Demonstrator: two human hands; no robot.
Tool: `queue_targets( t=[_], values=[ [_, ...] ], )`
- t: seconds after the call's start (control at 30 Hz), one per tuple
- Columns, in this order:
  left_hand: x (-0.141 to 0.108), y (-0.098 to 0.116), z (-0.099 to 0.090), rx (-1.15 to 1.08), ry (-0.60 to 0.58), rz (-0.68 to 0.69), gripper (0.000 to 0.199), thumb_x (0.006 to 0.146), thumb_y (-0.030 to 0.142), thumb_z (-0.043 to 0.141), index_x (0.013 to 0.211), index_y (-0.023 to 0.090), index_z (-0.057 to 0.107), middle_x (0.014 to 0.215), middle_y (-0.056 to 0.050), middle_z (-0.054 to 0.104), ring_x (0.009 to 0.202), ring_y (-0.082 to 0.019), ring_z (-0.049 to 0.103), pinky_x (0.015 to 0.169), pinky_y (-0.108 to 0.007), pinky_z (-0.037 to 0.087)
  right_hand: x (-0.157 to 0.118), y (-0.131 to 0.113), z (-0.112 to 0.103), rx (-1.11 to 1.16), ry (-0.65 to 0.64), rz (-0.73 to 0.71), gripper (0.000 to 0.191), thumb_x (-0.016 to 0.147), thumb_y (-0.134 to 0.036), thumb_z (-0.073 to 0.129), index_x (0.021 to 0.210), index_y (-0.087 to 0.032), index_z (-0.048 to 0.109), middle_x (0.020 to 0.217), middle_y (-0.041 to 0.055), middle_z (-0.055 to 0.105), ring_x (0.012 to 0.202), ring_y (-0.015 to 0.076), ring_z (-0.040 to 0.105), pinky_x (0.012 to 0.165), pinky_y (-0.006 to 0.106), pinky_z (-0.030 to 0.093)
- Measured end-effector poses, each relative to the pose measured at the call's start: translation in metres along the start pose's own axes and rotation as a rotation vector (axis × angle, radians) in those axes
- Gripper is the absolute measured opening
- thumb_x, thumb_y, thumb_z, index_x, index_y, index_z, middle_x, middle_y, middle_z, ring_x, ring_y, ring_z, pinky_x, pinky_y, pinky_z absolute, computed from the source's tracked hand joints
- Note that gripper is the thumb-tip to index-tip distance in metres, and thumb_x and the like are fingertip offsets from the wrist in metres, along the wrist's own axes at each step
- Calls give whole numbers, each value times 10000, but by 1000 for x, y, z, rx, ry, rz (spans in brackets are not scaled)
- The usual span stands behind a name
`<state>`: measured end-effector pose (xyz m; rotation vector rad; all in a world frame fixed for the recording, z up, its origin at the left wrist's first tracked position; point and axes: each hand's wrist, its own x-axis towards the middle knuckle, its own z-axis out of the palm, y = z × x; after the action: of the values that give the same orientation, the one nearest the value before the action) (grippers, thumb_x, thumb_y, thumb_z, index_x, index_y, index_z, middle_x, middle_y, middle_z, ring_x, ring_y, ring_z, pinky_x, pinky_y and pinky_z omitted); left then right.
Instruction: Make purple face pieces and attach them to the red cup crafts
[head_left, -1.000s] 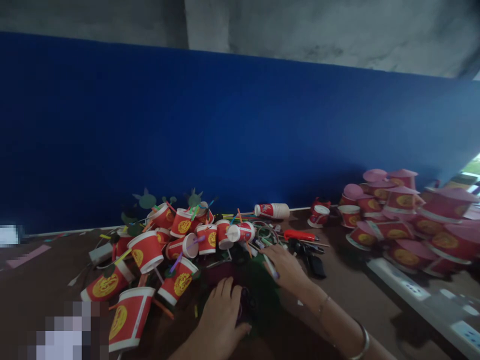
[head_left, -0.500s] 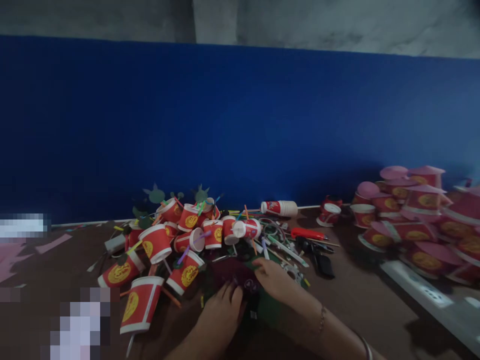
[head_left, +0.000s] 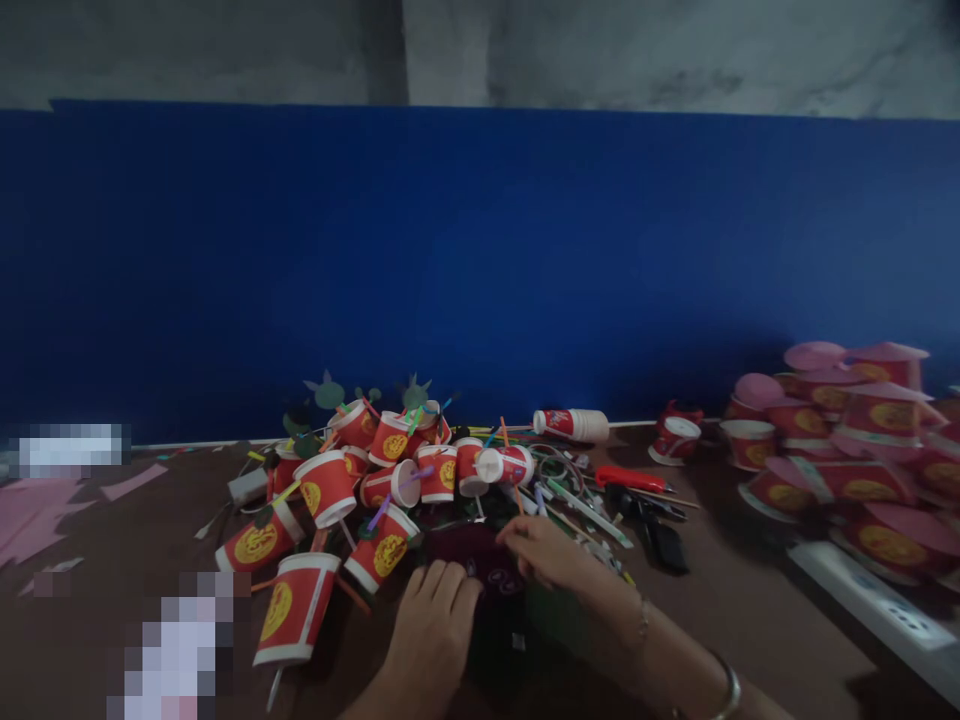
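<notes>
Flanking the dark maroon item, the left hand, fingers together, and curled right hand seemingly steady it (what either pinches, I cannot tell).

Dark maroon item, pale curled markings, full outline unclear, lying on brown table

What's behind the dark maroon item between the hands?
Behind the dark maroon item: jumbled red cups, then the blue panel. The cups hide whatever lies beneath them; the left hand and right hand cover parts of the item.
</notes>
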<state>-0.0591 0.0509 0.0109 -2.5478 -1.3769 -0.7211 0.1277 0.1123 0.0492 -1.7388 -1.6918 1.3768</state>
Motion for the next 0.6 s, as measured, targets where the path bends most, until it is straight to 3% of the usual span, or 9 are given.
queue_targets(
  t=[0.1, 0.17, 0.3, 0.47, 0.53, 0.6],
  values=[
    [0, 1, 0, 7, -176, -20, 100, 817, 164, 513, 852, 221, 587, 856, -25, 610, 807, -210, 530, 715, -350, 401, 14, -4, -5, -577, 243, -376, 277, 825, -106, 371, 994, -139, 588, 901, 96, 651, 856, 184, 585, 752, 273, 423],
    [-2, 4, 1, 6, -234, -32, 118, 805, 189, 544, 914, 215, 582, 938, -41, 610, 890, -227, 526, 780, -372, 401, 25, -6, -5, -805, 224, -505, 282, 778, -44, 415, 973, -119, 604, 1023, 126, 625, 1001, 217, 533, 882, 308, 375],
    [-2, 9, 3, -48, -376, -54, 256, 773, 238, 597, 1023, 211, 549, 1002, -59, 611, 955, -247, 530, 847, -407, 398, 36, -11, 0, -940, 120, -515, 346, 690, 15, 472, 999, -88, 590, 1011, 163, 617, 964, 254, 539, 856, 343, 383],
    [1, 11, 4, -98, -595, -93, 241, 793, 211, 552, 1032, 196, 529, 928, -65, 650, 854, -223, 592, 761, -349, 451, 32, -18, -10, -1015, 77, -512, 471, 666, -1, 494, 1121, -118, 529, 1015, 157, 610, 911, 251, 564, 750, 317, 405],
    [0, 12, 4, -80, -623, -105, 269, 799, 218, 537, 1065, 188, 510, 934, -81, 657, 862, -236, 601, 756, -358, 461, 29, -19, -20, -976, 53, -500, 483, 663, -30, 503, 1132, -145, 526, 983, 121, 621, 881, 232, 577, 713, 292, 410],
    [-1, 12, 4, -76, -631, -111, 281, 806, 228, 521, 1083, 185, 499, 937, -89, 661, 866, -242, 608, 760, -366, 467, 26, -17, -34, -792, -49, -418, 485, 620, -38, 524, 1084, -175, 563, 912, 60, 637, 833, 196, 584, 682, 260, 411]
  ],
)
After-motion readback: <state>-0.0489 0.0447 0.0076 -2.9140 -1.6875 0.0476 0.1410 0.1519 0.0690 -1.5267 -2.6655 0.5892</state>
